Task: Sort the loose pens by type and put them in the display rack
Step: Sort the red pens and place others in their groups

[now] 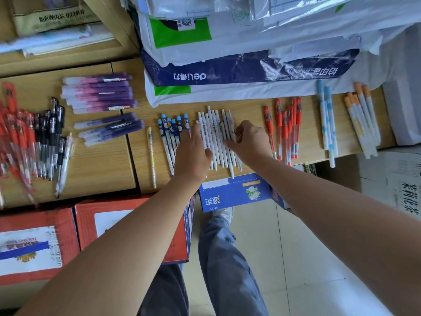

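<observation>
At the middle of the table, close to its front edge, lies a tight row of white pens, side by side with their push-buttons pointing to the back edge. The tips of a few reach over the front edge. Dark print runs along the barrels, too small to read. The left hand lies flat on the left side of the row, fingers straight and together, thumb against the barrels. The right hand is at the right side of the row, fingers curled round the outermost pens and thumb laid across them, pinching them.

Just left of the row lie navy patterned pens with light blue caps, partly under the left hand, then a single yellow pen. Further left are two heaps of purple pens, the upper one fading to pink and white. At the left end is a loose pile of red and black gel pens. To the right of the white row lie red pens, then pale blue pens, then orange-capped pens near the right end.

Along the back edge a stack of wrapped paper reams rests on the table; the dark blue wrapper reads "deli", seen upside down, beside Chinese characters. Below the front edge stands a blue carton printed "RIO", and left of it red cartons with white labels whose print is blurred.
</observation>
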The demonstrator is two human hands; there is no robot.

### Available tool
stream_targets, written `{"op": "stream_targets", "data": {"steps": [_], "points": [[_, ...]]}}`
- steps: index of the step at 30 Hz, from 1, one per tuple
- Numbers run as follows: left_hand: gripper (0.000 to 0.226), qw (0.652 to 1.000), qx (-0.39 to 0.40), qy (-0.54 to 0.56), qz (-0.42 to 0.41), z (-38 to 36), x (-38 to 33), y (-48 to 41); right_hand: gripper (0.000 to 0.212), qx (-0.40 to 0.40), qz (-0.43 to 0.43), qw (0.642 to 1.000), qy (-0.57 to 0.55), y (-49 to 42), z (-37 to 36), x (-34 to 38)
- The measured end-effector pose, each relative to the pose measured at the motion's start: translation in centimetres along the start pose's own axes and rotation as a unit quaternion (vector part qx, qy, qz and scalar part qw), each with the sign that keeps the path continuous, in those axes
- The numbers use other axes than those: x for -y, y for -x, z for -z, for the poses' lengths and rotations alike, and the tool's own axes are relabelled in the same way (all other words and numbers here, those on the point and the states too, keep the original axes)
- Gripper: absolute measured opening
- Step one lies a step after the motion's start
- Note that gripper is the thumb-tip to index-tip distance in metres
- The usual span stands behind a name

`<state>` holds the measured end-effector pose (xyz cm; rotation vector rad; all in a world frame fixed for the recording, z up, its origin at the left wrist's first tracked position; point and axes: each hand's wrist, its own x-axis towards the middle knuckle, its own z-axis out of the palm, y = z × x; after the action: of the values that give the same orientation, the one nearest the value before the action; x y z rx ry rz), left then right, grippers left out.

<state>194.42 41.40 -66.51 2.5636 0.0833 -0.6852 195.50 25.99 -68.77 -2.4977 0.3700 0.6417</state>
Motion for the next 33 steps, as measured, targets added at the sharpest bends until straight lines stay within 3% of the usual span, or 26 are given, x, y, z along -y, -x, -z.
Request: {"op": "stream_targets", "data": {"steps": [4,20,26,33], "points": [[0.061,1.0,0.0,-0.016,-0.004,0.0,-0.6,-0.2,0.027,0.011,0.001,1.0,-0.007,-0.1,0.0,0.4],[0.073,0.991,0.046,-0.105,-0.073,-0.6,-1.2,-0.9,0.031,0.035,-0.001,0.999,0.014,-0.6,-0.3,0.1],[0.068,0.992,0.039,-0.088,-0.077,-0.6,-1.4,-1.1,0.028,0.007,0.005,1.0,-0.013,-1.2,0.7,-1.1],[0.067,0.994,0.04,-0.058,-0.08,-1.4,-2.6,-1.1,0.026,0.032,-0.007,0.999,-0.002,-1.6,2.4,-3.9]]}}
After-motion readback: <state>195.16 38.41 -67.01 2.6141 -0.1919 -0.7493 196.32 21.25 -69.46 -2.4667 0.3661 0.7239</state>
